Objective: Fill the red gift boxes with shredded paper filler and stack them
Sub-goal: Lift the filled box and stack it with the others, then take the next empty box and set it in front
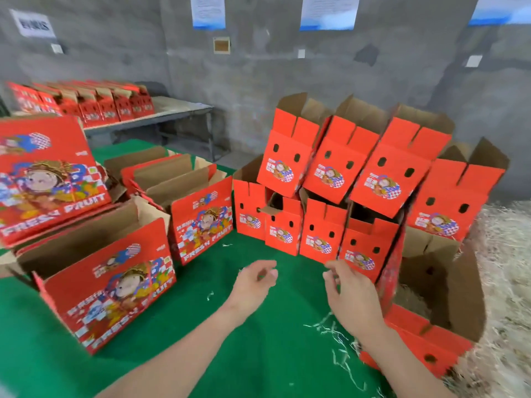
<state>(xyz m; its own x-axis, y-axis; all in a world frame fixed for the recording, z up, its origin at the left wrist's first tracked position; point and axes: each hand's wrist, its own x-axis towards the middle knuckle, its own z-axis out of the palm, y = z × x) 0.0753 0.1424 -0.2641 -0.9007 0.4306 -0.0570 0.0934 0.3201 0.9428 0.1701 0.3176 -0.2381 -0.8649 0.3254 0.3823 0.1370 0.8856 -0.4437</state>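
left hand [254,282] — fingers loosely curled, empty | right hand [352,297] — fingers relaxed, empty, just beside open red box [416,330] | stacked boxes [370,173] behind | green counter [244,354]

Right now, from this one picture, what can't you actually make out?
Head view only:
- Wall notices: cut off by the top edge, and the print is too small to read.
- Stacked red boxes: their own walls hide whether they are filled.
- Far-table boxes: blurred and overlapping, so the count is unclear.
- Open box at right: the inside is in shadow, so how full it is stays unclear.
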